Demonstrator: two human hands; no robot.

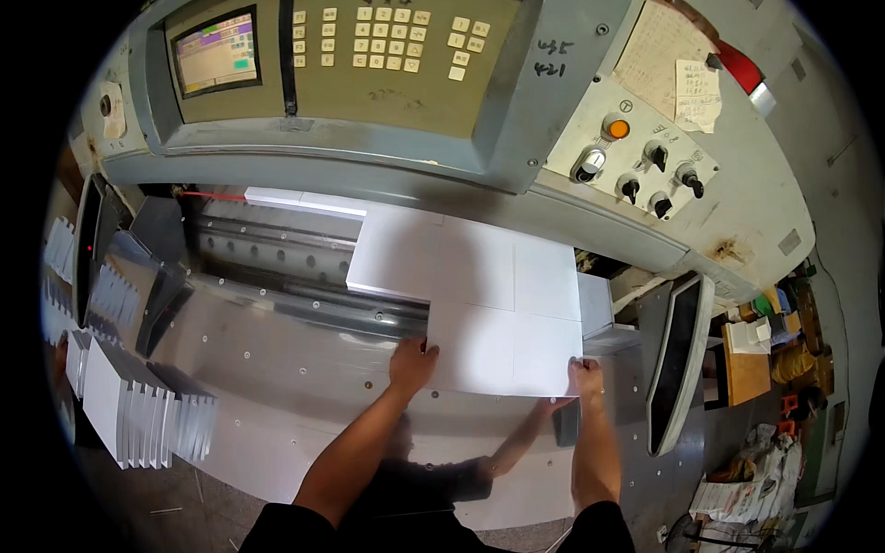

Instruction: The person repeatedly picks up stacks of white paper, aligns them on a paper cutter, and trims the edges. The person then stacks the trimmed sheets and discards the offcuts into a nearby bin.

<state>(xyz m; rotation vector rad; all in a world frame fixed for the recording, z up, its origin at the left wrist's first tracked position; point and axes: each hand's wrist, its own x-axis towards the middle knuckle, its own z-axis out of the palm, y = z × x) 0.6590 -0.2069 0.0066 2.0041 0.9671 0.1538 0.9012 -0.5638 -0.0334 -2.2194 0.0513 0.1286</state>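
Observation:
Stacks of white paper (470,346) lie edge to edge on the metal bed of a paper cutting machine, with thin seams between the blocks. At the left edge of the front block is my left hand (412,365), its fingers curled in and closed against the paper's side. My right hand (587,378) pinches the front right corner of the same block. The undersides of both sets of fingers are hidden. Toward the back, the paper runs under the machine's front beam (369,175), next to a narrow white strip of paper (309,203).
Above the bed is a control panel with a lit screen (218,52) and keypad (392,37). Knobs (656,157) sit at the right. Upright dark-faced side guards (678,364) flank the bed. Cut paper stacks (124,405) stand at the left; a wooden box (745,369) is far right.

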